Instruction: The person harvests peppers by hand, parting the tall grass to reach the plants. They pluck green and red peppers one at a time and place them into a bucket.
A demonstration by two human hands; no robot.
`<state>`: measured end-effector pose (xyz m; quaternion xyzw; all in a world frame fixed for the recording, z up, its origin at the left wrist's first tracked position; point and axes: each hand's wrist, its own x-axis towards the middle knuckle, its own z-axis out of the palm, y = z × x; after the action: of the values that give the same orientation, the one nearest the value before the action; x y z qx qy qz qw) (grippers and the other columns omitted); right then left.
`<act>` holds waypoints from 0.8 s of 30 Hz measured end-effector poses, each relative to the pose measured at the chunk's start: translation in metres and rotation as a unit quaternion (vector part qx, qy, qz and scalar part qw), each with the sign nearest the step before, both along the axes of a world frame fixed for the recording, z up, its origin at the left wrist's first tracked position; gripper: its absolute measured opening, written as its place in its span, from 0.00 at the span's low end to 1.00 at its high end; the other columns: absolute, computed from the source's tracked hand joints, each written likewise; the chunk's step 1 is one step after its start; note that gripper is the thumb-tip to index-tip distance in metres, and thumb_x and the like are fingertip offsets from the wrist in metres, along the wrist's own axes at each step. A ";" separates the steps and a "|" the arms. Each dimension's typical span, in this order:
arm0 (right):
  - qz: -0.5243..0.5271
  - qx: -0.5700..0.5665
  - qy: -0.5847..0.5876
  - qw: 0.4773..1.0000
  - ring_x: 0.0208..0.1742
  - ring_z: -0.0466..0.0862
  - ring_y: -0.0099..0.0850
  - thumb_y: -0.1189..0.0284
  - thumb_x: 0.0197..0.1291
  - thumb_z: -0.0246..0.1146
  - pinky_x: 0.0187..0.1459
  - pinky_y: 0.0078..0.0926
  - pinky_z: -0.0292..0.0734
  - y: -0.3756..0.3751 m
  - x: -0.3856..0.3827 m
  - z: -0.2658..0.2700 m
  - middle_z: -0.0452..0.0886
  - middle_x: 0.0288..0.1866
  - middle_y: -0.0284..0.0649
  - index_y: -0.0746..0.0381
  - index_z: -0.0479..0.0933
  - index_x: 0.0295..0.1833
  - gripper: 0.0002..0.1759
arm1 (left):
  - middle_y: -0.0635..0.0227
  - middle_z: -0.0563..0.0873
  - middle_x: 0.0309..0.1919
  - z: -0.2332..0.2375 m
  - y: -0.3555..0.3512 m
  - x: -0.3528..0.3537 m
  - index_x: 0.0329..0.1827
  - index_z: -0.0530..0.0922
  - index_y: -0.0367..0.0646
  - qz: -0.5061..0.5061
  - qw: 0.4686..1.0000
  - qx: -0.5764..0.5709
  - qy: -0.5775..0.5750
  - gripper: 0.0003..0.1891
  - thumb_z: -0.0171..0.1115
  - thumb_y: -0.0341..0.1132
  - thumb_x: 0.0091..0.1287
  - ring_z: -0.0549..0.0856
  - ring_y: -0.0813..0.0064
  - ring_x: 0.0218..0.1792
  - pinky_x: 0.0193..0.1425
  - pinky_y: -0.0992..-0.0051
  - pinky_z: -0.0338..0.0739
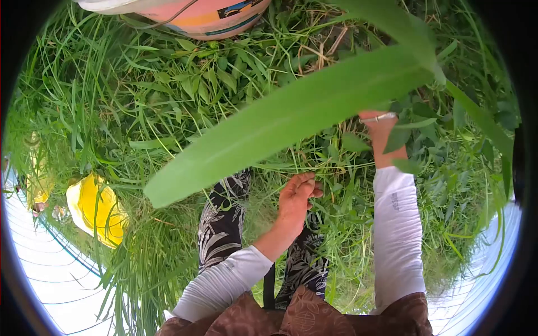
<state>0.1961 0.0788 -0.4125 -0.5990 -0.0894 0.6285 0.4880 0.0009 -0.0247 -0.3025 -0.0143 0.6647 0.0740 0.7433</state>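
Note:
My left hand [298, 194] is in front of my legs, low among the grass and leafy stems [333, 168]. Its fingers are curled together in a pinch, and whatever may be between them is too small to make out. My right hand [380, 131] reaches forward into the plants on the right, a bracelet [380, 117] around its wrist. A long broad leaf [291, 123], close to the camera, covers that hand's fingers. White sleeves cover both forearms.
A pinkish bucket [207, 17] with a wire handle stands at the top. On the left, a yellow and white bag or container [98, 208] lies in the grass. Tall grass [134, 263] surrounds my patterned trousers [223, 218]. Pale sheeting [56, 263] curves along the lower left.

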 end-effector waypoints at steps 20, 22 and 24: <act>0.608 -0.051 -0.669 0.424 0.48 0.76 0.39 0.68 0.49 0.59 0.46 0.38 0.73 0.134 -0.019 0.030 0.77 0.44 0.42 0.65 0.71 0.48 0.20 | 0.74 0.81 0.35 0.003 -0.001 -0.003 0.47 0.74 0.48 0.019 0.999 -0.018 -0.021 0.13 0.54 0.39 0.61 0.80 0.83 0.34 0.33 0.77 0.63; 0.608 0.007 -0.701 0.373 0.50 0.74 0.41 0.75 0.46 0.58 0.47 0.42 0.71 0.132 -0.016 0.029 0.78 0.41 0.40 0.60 0.75 0.42 0.13 | 0.71 0.80 0.38 0.002 -0.004 -0.004 0.48 0.72 0.46 0.016 0.999 -0.010 -0.027 0.15 0.54 0.41 0.60 0.80 0.80 0.35 0.32 0.77 0.64; 0.610 -0.022 -0.645 0.460 0.53 0.72 0.41 0.68 0.49 0.58 0.49 0.45 0.70 0.135 -0.012 0.034 0.78 0.42 0.41 0.58 0.76 0.41 0.12 | 0.67 0.80 0.40 -0.002 -0.006 -0.004 0.49 0.71 0.44 0.010 0.999 0.001 -0.036 0.18 0.54 0.43 0.59 0.80 0.78 0.36 0.31 0.77 0.64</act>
<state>0.1837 0.2137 -0.3786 -0.6373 -0.7072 0.2022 -0.2297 -0.0028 -0.0308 -0.3048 -0.0227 0.6374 0.0814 0.7659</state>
